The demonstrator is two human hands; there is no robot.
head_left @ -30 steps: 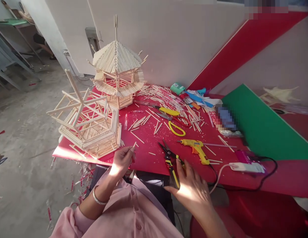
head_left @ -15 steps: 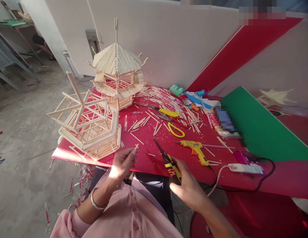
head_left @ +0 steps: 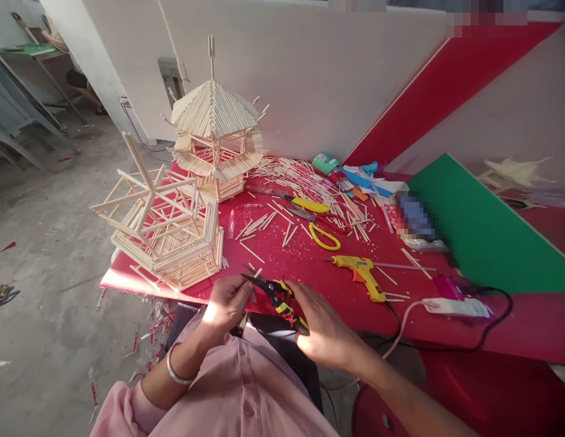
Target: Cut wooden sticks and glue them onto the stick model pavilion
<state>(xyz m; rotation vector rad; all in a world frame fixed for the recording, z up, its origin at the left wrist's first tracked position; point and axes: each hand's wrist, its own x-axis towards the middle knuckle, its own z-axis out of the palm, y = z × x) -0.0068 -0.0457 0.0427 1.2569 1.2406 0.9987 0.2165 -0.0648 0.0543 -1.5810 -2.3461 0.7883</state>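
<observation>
While the L hand (head_left: 227, 303) pinches a short stick (head_left: 259, 272) btwn thumb and fingers, lower ctr of the frame in the head cam, the R hand (head_left: 325, 328) is round the handles of blk/yellow cutters (head_left: 280, 298), just to the right; can't tell how tight. Blades sit apart at the stick; can't tell if they touch it. Ctr-left: open-topped stick frame (head_left: 173, 233) on the red table (head_left: 300, 267). Upper ctr-left, behind it, a roofed stick pagoda (head_left: 213, 115). Mid-frame: loose sticks (head_left: 291, 176) and scissors (head_left: 312, 229) w/ a yellow handle. Ctr-right: yellow glue gun (head_left: 360, 264). Far right: green board (head_left: 487, 237).
</observation>
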